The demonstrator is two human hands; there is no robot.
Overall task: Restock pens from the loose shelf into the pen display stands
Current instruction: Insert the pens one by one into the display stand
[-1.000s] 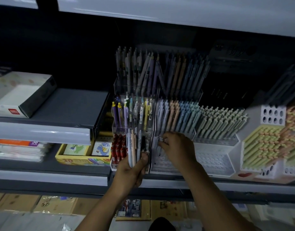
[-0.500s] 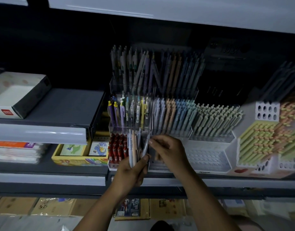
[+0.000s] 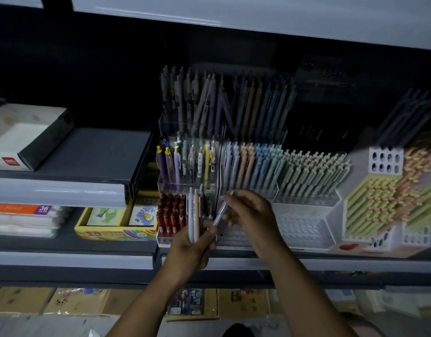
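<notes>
My left hand (image 3: 191, 248) grips a bundle of pens (image 3: 195, 215), pale blue, peach and dark, held upright in front of the clear display stand (image 3: 185, 188). My right hand (image 3: 251, 216) pinches a single pale lilac pen (image 3: 221, 210), tilted, with its lower tip by the left thumb. Behind the right hand stands a white tiered stand (image 3: 304, 229) whose bottom tier shows empty holes; its upper tiers hold pastel pens (image 3: 253, 166). Red pens (image 3: 172, 215) fill the clear stand's lower left.
A yellow crayon box (image 3: 114, 233) lies left of the stands. A white honeycomb holder with green and orange pens (image 3: 384, 205) stands at the right. A white box (image 3: 27, 137) rests on the grey upper left shelf (image 3: 93, 156). Stacked packs (image 3: 25, 220) lie below it.
My right hand drew back from the white stand's lower tier and took one lilac pen from the bundle, lifting it up and to the right. The left hand barely moved.
</notes>
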